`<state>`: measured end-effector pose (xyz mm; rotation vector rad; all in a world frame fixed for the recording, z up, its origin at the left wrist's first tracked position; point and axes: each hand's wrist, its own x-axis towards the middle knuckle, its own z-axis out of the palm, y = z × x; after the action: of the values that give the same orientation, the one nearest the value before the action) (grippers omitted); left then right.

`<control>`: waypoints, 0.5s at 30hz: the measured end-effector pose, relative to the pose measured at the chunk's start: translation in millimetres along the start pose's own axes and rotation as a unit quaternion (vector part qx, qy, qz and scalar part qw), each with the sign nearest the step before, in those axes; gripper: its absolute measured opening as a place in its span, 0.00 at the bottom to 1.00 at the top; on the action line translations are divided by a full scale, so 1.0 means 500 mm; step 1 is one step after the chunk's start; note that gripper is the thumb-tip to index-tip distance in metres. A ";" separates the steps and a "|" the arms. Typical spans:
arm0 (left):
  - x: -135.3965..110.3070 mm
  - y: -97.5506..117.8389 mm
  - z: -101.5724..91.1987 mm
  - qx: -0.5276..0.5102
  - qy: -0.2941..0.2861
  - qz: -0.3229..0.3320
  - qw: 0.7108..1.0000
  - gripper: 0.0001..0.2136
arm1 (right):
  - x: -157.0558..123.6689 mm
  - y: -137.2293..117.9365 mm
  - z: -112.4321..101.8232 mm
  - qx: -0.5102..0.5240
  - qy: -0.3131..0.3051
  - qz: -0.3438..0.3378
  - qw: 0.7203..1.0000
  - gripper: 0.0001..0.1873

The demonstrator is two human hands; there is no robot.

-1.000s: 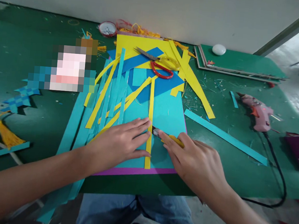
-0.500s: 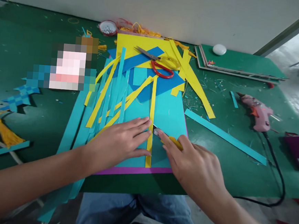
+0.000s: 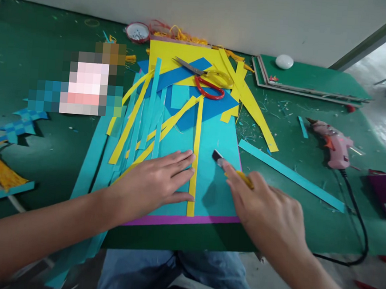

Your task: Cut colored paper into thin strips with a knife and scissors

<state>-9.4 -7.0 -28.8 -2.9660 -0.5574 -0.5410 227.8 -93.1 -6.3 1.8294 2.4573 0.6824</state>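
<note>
My left hand (image 3: 165,178) lies flat with its fingers stretched out, the fingertips pressing on a narrow yellow paper strip (image 3: 197,131). That strip runs lengthwise over a light blue sheet (image 3: 220,133), which has a purple sheet (image 3: 180,220) showing beneath its near edge. In my right hand (image 3: 264,208) is a yellow utility knife (image 3: 244,177), its blade pointing up and left. The blade is apart from the strip, to its right, over the light blue sheet. Left of my left hand, several loose blue and yellow strips (image 3: 132,131) overlap.
Scissors (image 3: 210,92) with red and yellow handles lie on yellow paper (image 3: 173,54) and dark blue paper. To the right are a pink glue gun (image 3: 331,144) with a black cord and a blue strip (image 3: 291,175). A woven blue piece with a yellow tassel (image 3: 7,167) lies at left.
My right hand has drawn the utility knife away from the yellow strip, to the right. My left hand stays on the strip.
</note>
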 end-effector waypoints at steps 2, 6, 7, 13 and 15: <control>-0.001 -0.001 0.002 0.000 -0.012 0.004 1.000 0.20 | -0.005 0.013 0.002 0.008 0.004 0.013 1.000 0.21; -0.004 -0.002 0.002 0.006 -0.008 0.009 1.000 0.21 | -0.012 0.018 0.006 0.090 0.008 -0.035 0.995 0.20; -0.005 -0.002 0.001 0.007 -0.006 0.005 1.000 0.22 | -0.012 0.016 0.007 0.104 0.004 -0.046 0.994 0.21; -0.001 0.000 0.001 -0.013 0.003 -0.015 1.000 0.24 | 0.003 0.019 0.010 0.118 0.010 -0.081 0.990 0.21; -0.001 0.000 0.001 -0.013 0.009 -0.013 1.000 0.25 | 0.009 0.023 0.012 0.114 0.014 -0.088 0.990 0.20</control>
<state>-9.7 -7.3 -29.6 -2.9797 -0.5940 -0.5807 238.4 -84.7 -6.5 1.6470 2.7729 0.4368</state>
